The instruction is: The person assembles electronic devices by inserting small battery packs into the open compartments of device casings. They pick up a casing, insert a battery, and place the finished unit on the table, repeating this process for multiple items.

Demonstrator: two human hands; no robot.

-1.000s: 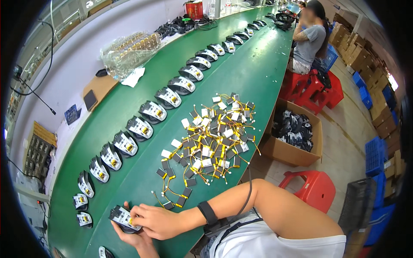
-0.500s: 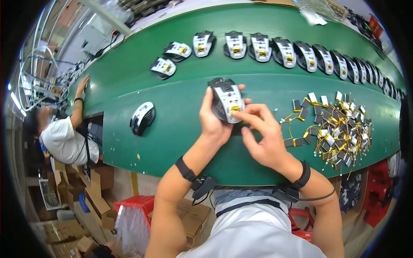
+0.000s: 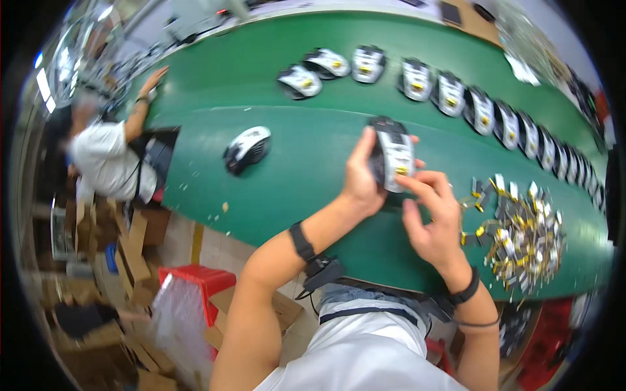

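- Left hand [image 3: 360, 182] fingers wrapped around open mouse shell [image 3: 391, 156], held above green surface [image 3: 306, 189] near its front edge.
- Right hand [image 3: 433, 221] fingers pinched on shell's lower end.
- One lone mouse [image 3: 248, 148] left, open room around it.
- Back row of shells [image 3: 450, 91]: about twelve visible.
- Component pile [image 3: 521, 238] right.

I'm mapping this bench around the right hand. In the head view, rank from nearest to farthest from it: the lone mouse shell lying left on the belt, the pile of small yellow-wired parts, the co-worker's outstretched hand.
From the right hand:
1. Pile of yellow-wired parts, just to its right.
2. Lone mouse shell, left on the green belt.
3. Co-worker's hand, far left.
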